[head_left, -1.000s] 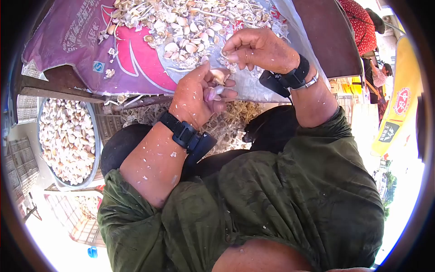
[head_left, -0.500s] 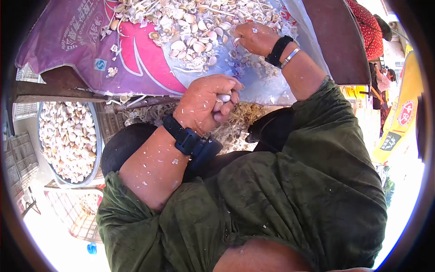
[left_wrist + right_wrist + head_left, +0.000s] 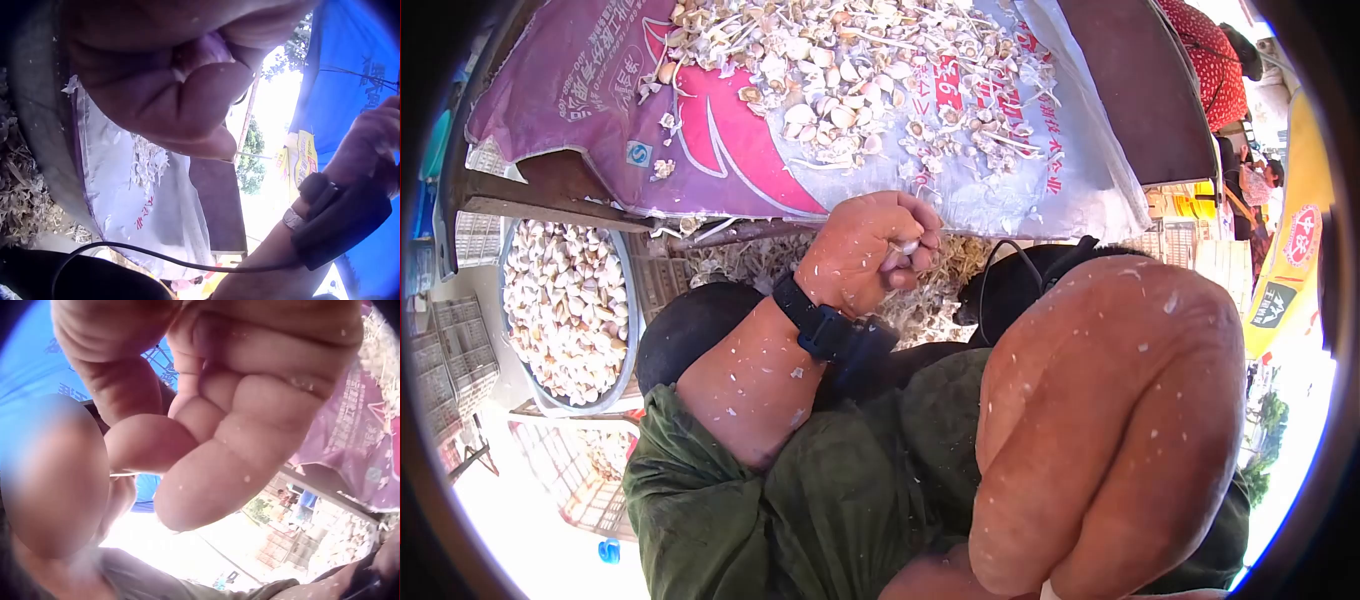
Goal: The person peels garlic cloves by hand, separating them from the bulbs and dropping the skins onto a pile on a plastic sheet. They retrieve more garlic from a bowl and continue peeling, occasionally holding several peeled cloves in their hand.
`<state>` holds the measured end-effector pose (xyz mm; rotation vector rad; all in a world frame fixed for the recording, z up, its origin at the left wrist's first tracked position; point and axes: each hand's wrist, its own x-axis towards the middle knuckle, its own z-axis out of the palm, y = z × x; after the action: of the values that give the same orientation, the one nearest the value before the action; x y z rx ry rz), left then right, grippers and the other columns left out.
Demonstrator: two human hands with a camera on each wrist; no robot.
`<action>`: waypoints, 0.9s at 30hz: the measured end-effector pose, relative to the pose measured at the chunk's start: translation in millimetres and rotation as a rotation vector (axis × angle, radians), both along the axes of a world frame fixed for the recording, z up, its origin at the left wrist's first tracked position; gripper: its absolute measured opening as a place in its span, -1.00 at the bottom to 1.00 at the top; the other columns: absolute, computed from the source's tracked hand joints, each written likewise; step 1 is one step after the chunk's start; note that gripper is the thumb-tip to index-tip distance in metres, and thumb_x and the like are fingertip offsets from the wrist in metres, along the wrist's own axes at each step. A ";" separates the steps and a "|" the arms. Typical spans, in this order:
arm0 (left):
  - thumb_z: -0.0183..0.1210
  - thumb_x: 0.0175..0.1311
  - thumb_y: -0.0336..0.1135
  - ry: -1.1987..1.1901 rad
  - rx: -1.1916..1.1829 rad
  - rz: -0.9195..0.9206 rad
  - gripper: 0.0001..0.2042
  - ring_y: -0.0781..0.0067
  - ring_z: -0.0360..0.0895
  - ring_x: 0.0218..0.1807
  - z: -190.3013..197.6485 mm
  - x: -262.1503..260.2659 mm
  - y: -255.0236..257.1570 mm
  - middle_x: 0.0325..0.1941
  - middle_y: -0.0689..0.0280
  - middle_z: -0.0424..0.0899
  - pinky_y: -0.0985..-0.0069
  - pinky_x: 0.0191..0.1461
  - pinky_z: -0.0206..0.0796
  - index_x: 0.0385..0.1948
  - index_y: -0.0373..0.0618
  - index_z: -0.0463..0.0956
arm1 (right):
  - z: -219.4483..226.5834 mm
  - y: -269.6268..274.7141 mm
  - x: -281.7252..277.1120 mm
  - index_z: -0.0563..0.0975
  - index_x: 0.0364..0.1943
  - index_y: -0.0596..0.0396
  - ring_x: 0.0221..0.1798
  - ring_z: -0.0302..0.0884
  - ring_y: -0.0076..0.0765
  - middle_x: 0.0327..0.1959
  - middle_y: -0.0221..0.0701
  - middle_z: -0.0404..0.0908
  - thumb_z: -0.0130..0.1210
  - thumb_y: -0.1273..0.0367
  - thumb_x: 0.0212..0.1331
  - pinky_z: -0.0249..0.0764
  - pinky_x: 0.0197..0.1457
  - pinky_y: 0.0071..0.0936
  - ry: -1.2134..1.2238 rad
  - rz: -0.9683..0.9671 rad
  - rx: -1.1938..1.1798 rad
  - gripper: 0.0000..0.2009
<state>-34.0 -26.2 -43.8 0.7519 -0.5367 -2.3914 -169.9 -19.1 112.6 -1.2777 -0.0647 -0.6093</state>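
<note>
Garlic cloves [image 3: 904, 247], pale and purple-tinged, sit in the curled fingers of the bare left hand [image 3: 862, 245] at the centre of the head view, presumably gripped so none drop. The bare right hand [image 3: 244, 419] has bent fingers, held up close to the head; whether it grips anything, I cannot tell. Outward, top centre, loose cream-coloured cloves [image 3: 835, 110] lie among skins and stalks on a purple-and-silver printed plastic sheet [image 3: 1090, 185], likely spread to catch scraps. At left, a round grey basin [image 3: 634, 330] holds a heap of cloves, perhaps placed for easy reach
</note>
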 end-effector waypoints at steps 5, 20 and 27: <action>0.00 0.09 -0.48 -0.001 0.065 0.018 -0.89 0.63 0.39 -0.57 6.7 4.3 5.7 -0.47 0.26 0.55 0.66 -0.63 0.14 -0.41 -0.26 0.50 | 10.9 1.7 12.8 0.55 -0.24 0.43 -0.55 0.58 -0.20 -0.37 0.01 0.60 0.27 0.62 0.04 0.47 -0.60 -0.51 -0.033 0.036 -0.067 -0.80; -0.05 0.35 -0.07 0.218 0.164 0.062 -0.61 0.44 0.55 -0.39 18.9 22.6 16.6 -0.33 0.19 0.63 0.56 -0.49 0.31 -0.25 -0.27 0.56 | -7.8 -7.5 9.9 0.59 -0.31 0.39 -0.54 0.60 -0.13 -0.38 -0.02 0.64 0.29 0.60 0.03 0.52 -0.57 -0.47 -0.023 -0.069 -0.366 -0.85; 0.01 0.32 -0.19 0.138 0.224 0.148 -0.70 0.43 0.56 -0.41 15.4 32.8 15.8 -0.27 0.14 0.63 0.65 -0.64 0.19 -0.20 -0.27 0.53 | -102.5 -61.2 -31.3 0.55 -0.27 0.23 -0.43 0.59 -0.50 -0.33 -0.32 0.59 0.14 0.61 0.15 0.49 -0.40 -0.58 0.865 -0.743 -0.423 -0.91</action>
<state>-1.2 -10.4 -28.3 0.6878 -0.1517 -2.3658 -201.2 -80.4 10.1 -1.8951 1.0854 -0.6273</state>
